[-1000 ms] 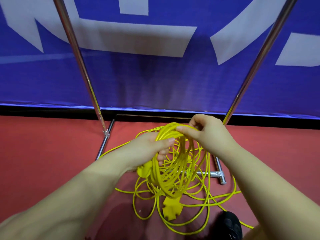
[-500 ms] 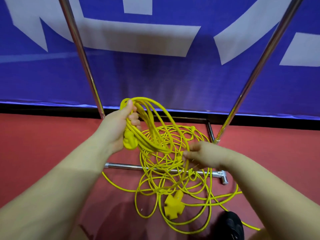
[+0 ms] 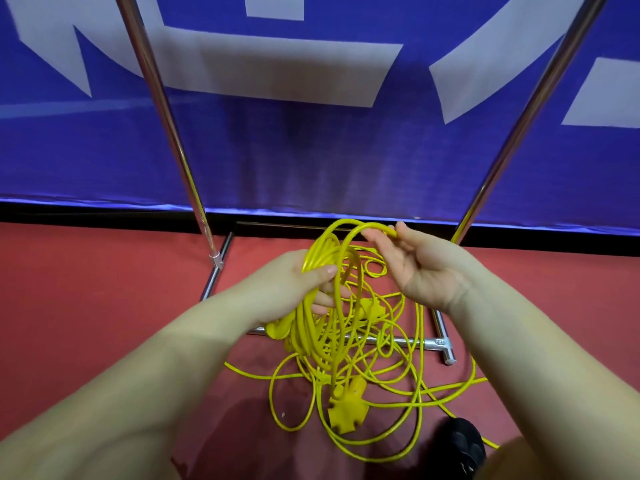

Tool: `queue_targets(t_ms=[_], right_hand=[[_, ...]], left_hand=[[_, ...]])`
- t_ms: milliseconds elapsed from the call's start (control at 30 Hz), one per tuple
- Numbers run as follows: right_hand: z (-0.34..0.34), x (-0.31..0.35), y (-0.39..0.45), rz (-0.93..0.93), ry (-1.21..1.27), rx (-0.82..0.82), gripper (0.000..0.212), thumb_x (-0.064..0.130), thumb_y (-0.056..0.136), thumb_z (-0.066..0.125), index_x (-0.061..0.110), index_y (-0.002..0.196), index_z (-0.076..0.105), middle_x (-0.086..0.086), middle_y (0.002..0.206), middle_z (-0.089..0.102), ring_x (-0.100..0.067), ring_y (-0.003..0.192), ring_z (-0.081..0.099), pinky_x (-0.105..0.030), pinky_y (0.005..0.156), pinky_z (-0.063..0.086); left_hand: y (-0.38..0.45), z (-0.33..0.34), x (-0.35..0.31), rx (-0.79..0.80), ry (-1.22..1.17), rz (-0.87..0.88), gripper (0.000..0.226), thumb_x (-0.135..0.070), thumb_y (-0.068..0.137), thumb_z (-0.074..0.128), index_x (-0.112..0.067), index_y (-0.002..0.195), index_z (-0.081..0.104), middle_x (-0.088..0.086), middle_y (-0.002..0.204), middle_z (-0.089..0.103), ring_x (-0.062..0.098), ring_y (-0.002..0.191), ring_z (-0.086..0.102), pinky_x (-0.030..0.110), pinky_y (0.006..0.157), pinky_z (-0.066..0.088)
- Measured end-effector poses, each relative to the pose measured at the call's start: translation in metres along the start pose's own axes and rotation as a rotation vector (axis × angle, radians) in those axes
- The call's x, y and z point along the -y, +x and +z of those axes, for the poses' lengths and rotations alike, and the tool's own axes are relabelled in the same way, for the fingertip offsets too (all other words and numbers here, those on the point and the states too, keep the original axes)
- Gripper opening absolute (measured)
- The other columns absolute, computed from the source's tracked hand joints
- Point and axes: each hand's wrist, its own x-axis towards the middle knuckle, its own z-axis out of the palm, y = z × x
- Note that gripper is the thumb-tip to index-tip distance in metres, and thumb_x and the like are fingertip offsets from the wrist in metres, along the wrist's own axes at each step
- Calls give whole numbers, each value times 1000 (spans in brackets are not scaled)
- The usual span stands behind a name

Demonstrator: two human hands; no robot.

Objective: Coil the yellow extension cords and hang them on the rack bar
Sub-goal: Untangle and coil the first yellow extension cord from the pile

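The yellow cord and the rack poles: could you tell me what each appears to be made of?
The yellow cord looks like a flexible plastic or rubber jacket, smooth and slightly glossy: it bends into loose loops and shows faint highlights. The rack poles look like polished metal, probably chromed or stainless steel: they carry bright mirror-like streaks along their length. Neither can be confirmed from looks alone.

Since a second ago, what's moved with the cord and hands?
The right hand dropped to the loose cord, pinched a strand and has now brought a new loop up to the coil the left hand grips. The socket block and tangle stay on the floor.
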Motion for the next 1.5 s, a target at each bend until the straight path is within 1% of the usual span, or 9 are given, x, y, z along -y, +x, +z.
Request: queue_targets(t_ms=[200, 333, 467, 633, 867, 1000, 1100, 1200, 1500], right_hand=[[4, 0, -3, -21, -152, 58, 32, 28, 96, 46, -3, 100, 52, -22, 74, 70, -30, 62, 70, -34, 58, 58], [-2, -18, -8, -130, -1150, 33, 38, 52, 88, 49, 16, 92, 59, -3, 81, 72, -22, 83, 68, -34, 76, 52], [-18, -42, -3, -196, -1866, 205, 21, 34, 87, 63, 18, 75, 56, 2, 65, 54, -8, 57, 47, -16, 57, 36], [-25, -37, 8, -252, -1785, 212, 15, 17, 85, 67, 19, 74, 56, 0, 67, 56, -9, 60, 51, -21, 64, 44], [-22, -14, 11, -666, -1452, -217, 18, 11, 85, 66, 16, 83, 48, -2, 62, 60, -8, 46, 61, -28, 51, 53], [-28, -7, 10, -427, -2102, -409, 12, 17, 85, 58, 12, 75, 58, -8, 75, 63, -23, 71, 66, -22, 57, 43], [-28, -7, 3, -143, -2412, -86, 23, 25, 89, 56, 8, 97, 70, -7, 98, 69, -22, 95, 63, -24, 75, 46], [-19, -8, -13, 18, -2088, 286, 18, 23, 90, 58, 14, 95, 73, 18, 59, 62, 6, 58, 53, -10, 58, 40], [-14, -1, -11, -455, -1503, 203, 10, 26, 85, 66, 21, 77, 68, 9, 54, 47, -4, 47, 36, -18, 48, 30]], left_hand=[[2, 1, 2, -26, 9, 11, 13, -13, 97, 44, -16, 95, 57, 4, 82, 72, 17, 75, 69, 31, 75, 56], [6, -3, -1, -175, -265, 8, 18, -14, 97, 43, -11, 96, 60, 5, 75, 73, 17, 68, 70, 31, 71, 57], [8, -12, -7, -292, -487, 1, 19, -15, 98, 43, -5, 95, 58, 9, 75, 73, 20, 67, 71, 31, 67, 57], [9, -21, -11, -416, -538, 39, 21, -15, 99, 41, -6, 91, 58, 8, 71, 73, 16, 63, 71, 27, 60, 58], [12, -24, -4, -405, -328, 68, 16, -19, 98, 44, -11, 92, 55, 9, 89, 68, 13, 65, 71, 23, 60, 57], [11, -24, -1, -379, -200, 74, 12, -18, 97, 46, -12, 93, 56, 9, 91, 69, 14, 68, 71, 22, 61, 57], [11, -25, 0, -385, -183, 67, 11, -16, 98, 45, -12, 93, 55, 9, 89, 69, 11, 69, 71, 24, 65, 57], [10, -25, -1, -353, -93, 79, 12, -16, 97, 46, -13, 92, 55, 6, 90, 69, 6, 72, 70, 23, 72, 56], [0, -1, -3, -26, -9, 5, 16, -16, 97, 43, -13, 90, 58, 5, 72, 72, 15, 69, 70, 28, 68, 57]])
